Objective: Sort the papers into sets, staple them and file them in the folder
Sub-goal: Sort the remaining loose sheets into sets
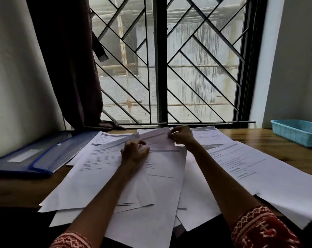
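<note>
Several white printed papers (101, 178) lie spread and overlapping across the wooden desk (269, 140). My right hand (181, 136) pinches the far top corner of one sheet (158, 140) and lifts it slightly off the pile. My left hand (134, 153) rests on the papers just below that sheet, fingers curled against its edge. Two blue plastic folders (37, 158) lie flat at the left of the desk, beside the papers. No stapler is in view.
A light blue plastic tray (298, 132) stands at the far right of the desk. A barred window (162, 68) and a dark curtain (71, 68) rise behind the desk. More papers (259, 169) reach toward the right front edge.
</note>
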`<state>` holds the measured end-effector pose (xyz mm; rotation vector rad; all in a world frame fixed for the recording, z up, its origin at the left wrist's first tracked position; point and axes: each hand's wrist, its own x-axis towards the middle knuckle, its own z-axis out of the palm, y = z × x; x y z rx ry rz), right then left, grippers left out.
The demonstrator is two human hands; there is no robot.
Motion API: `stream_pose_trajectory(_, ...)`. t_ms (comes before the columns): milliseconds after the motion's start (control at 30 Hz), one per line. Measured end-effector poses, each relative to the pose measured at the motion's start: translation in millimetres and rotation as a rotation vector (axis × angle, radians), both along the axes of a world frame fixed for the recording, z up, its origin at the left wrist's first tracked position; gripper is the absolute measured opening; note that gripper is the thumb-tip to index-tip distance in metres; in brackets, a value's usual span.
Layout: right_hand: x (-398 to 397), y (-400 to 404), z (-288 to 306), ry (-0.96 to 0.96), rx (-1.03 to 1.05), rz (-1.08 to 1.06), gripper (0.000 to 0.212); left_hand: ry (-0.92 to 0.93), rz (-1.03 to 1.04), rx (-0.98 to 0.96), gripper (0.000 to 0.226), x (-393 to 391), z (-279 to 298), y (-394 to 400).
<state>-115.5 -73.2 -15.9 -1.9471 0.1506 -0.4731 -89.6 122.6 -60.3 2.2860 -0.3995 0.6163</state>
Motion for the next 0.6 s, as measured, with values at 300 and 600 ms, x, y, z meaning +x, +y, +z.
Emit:
stream_pose_trajectory(300,-21.7,-6.5,65.6,-0.574,0.071,-0.657,0.022,0.031,0.008,0.143,0.03,-9.9,-3.1,5.1)
stream_pose_trajectory(600,-25.3,-57.1,101.3,-0.881,0.366,-0.694,0.017,0.175,-0.004,0.249,0.023,-21.4,-1.3,5.1)
